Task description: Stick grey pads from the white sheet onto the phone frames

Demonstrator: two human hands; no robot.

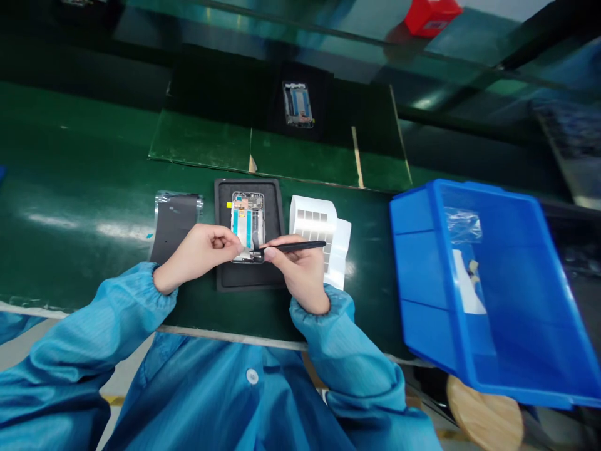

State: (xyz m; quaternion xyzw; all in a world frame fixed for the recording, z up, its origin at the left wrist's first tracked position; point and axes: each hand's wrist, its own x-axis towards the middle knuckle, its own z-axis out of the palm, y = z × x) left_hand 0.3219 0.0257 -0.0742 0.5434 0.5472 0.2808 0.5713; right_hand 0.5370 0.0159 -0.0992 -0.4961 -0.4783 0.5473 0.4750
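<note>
On the black tray [225,275], both hands' fingers pinch tweezers [291,247] over an open phone frame [247,220].

A dark green work surface [70,188] fills most of the view. On it, left of centre, lies a dark grey sheet in clear wrapping [173,227], flat and slightly curled at its top edge. To the right lies a white backing sheet carrying rows of small grey stickers [319,233]. Further right, a blue plastic bin [417,263] sits tilted, with a crumpled clear bag [462,225] and white scraps [469,285] inside. Farther back, a second phone frame [298,104] rests on a black mat [225,94]. A red object [429,15] sits at the far top edge. A round wooden stool seat [483,416] shows beneath the bin.
</note>
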